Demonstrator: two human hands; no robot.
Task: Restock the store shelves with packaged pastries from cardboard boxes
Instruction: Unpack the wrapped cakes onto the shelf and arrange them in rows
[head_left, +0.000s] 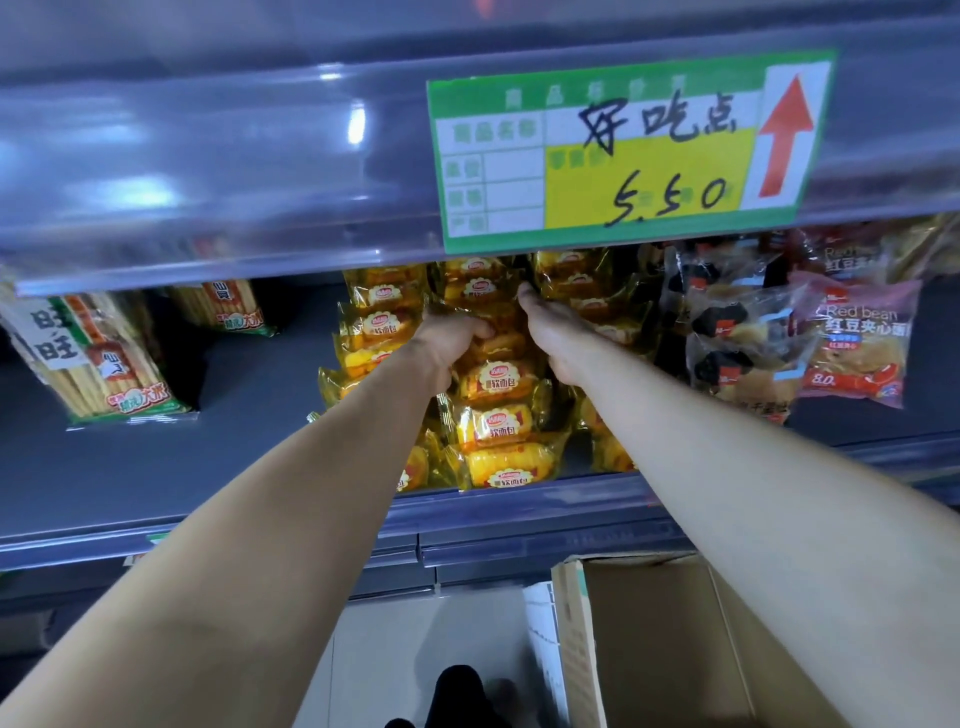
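Yellow-wrapped pastry packs (493, 415) are stacked in several rows on the grey shelf (208, 483), reaching from its front edge to the back. Both my arms stretch deep into the shelf. My left hand (452, 340) is curled around a yellow pastry pack (496, 338) high in the middle stack. My right hand (558, 332) presses flat against the right side of that same stack, fingers pointing up and back. An open brown cardboard box (654, 639) stands on the floor at lower right; I see nothing inside it.
Bags of long rice sticks (98, 358) lean at the shelf's left. Red bean bread bags (857, 343) and dark-filled pastry bags (737, 332) fill the right. A green and yellow price tag (623, 150) hangs on the upper shelf edge. A dark shoe (457, 696) shows below.
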